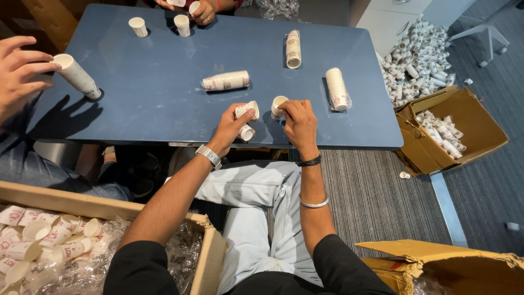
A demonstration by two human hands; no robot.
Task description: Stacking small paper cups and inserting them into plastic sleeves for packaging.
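The left hand (232,124) has its grip closed on a short stack (246,121) of paper cups, held just above the blue surface (164,82). Just right of that grip, the right hand (299,121) pinches a single cup (278,105) by its rim. Beyond both grips lies a sleeve (225,81) of cups.

Bare blue table (158,104) left of the hands; lying cup stacks (225,81) and (337,88) block ahead and right.
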